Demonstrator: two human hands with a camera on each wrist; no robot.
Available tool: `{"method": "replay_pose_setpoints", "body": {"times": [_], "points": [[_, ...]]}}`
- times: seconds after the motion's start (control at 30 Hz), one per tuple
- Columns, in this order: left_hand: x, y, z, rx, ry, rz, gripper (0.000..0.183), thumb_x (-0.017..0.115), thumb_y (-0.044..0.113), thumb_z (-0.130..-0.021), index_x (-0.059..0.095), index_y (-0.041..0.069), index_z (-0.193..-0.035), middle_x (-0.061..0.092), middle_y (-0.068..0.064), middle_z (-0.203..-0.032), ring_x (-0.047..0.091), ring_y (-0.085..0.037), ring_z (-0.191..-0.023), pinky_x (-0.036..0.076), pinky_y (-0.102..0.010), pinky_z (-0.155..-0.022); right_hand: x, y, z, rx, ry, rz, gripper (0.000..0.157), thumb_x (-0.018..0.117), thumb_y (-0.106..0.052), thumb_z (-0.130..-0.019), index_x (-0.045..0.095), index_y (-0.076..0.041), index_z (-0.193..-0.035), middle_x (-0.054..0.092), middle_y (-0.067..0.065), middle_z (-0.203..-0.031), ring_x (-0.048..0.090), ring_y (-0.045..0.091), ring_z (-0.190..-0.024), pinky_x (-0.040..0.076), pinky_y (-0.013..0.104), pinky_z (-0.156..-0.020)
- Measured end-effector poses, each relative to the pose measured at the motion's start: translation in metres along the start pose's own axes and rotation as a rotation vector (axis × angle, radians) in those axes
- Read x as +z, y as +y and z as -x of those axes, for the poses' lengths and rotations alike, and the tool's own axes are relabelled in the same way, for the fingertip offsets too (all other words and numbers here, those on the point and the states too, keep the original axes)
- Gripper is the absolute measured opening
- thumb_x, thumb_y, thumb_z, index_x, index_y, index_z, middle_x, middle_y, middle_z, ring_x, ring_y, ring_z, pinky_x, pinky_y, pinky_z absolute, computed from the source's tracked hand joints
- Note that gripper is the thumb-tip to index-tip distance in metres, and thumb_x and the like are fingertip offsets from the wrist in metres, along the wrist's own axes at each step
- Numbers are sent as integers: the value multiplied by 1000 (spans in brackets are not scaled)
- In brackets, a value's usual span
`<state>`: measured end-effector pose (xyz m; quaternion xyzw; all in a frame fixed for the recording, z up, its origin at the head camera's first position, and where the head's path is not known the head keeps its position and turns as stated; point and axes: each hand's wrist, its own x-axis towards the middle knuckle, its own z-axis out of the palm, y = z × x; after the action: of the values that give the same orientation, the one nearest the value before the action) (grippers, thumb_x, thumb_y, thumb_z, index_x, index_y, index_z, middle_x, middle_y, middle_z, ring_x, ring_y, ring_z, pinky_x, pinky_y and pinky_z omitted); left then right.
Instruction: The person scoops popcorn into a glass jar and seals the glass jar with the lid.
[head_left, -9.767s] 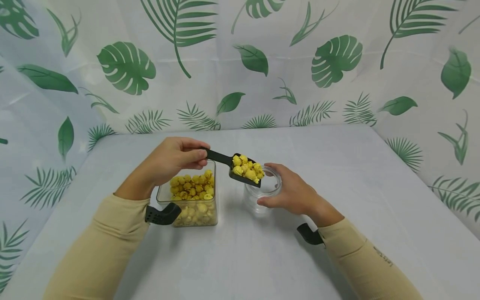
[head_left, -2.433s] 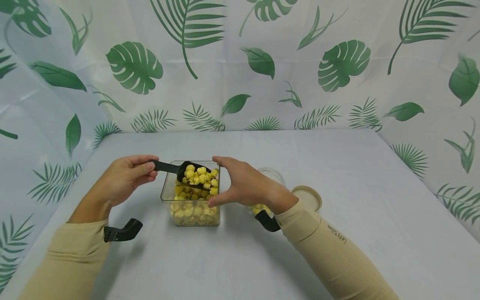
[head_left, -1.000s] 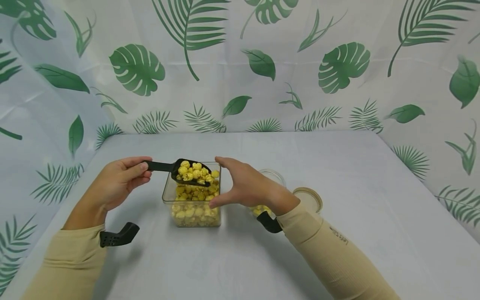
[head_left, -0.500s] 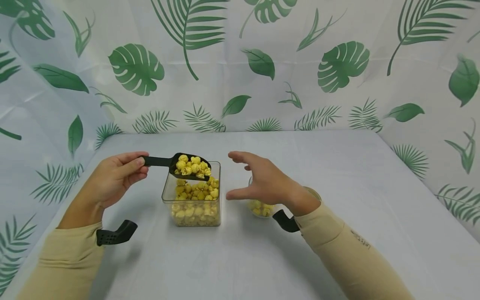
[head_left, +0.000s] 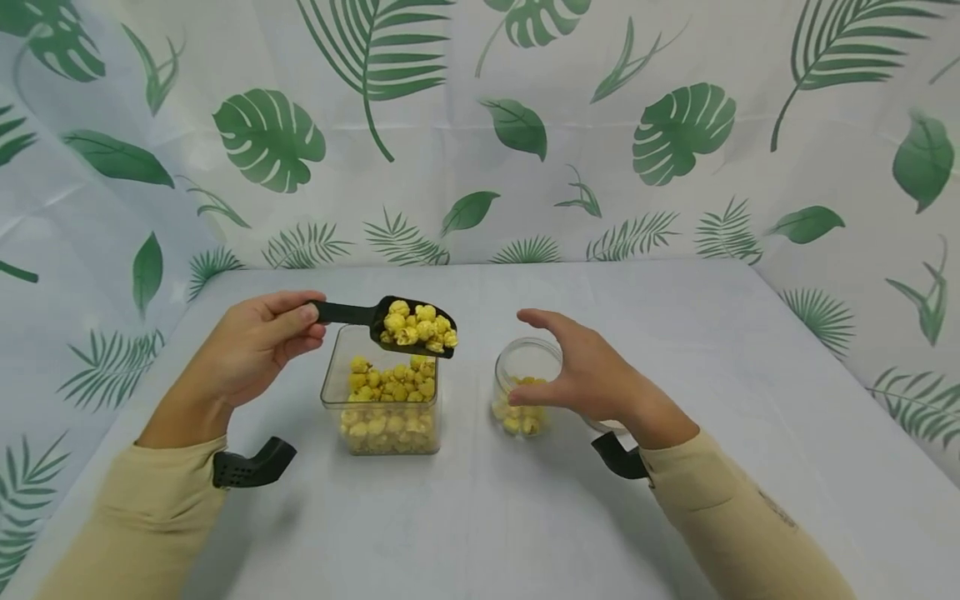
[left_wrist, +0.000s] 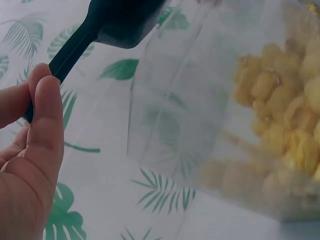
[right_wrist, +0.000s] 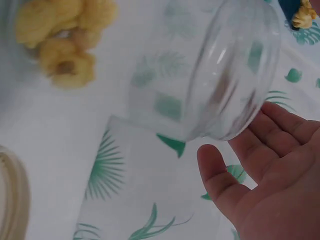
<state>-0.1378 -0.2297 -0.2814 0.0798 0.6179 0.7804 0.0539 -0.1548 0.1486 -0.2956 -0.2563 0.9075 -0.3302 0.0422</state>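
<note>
My left hand (head_left: 243, 358) pinches the handle of a black scoop (head_left: 345, 313) heaped with yellow popcorn (head_left: 420, 327). The scoop is level, over the back right rim of a clear square container (head_left: 378, 406) that holds more popcorn. In the left wrist view, thumb and fingers (left_wrist: 47, 110) close on the handle's end. A clear round jar (head_left: 501, 398) with some popcorn at its bottom stands to the right. My right hand (head_left: 592, 375) curves around the jar's right side, thumb and fingers spread. In the right wrist view, fingertips (right_wrist: 212, 157) lie right by the jar's rim.
A round lid (head_left: 609, 425) lies on the white tabletop (head_left: 465, 525), mostly hidden behind the right wrist; its edge shows in the right wrist view. A leaf-printed cloth (head_left: 555, 125) hangs behind the table. Each wrist wears a black camera mount (head_left: 255, 463).
The left hand has raised the filled scoop out of the container and moved it right. The right hand has left the container's side and moved right to the jar.
</note>
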Motion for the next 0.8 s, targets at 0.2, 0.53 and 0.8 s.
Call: {"method": "replay_pose_setpoints", "body": {"times": [0.2,0.53,0.8], "points": [[20,2,-9,-29,-13,-37,22,54,4,-103,52,-4,-124,68,-4,-89,68,-9,-82,58,-20,-78,7,15,5,59,14,-38,96,91,-32,-74,40,-2,-150,45,13,-151,43,33,-135,39,56,-110],[50,-2,-22,-72,-51,-134,34,49,0,-105,43,-17,-133,68,-1,-88,68,-7,-82,57,-21,-81,18,31,7,89,40,-125,98,91,-30,-74,37,-3,-151,46,14,-150,48,34,-129,45,56,-101],[68,-9,-32,-119,-64,-201,38,51,2,-105,43,-17,-136,68,-2,-89,68,-9,-83,57,-24,-84,20,36,7,78,31,-110,96,89,-31,-77,36,-3,-152,46,14,-150,41,35,-138,39,59,-108]]}}
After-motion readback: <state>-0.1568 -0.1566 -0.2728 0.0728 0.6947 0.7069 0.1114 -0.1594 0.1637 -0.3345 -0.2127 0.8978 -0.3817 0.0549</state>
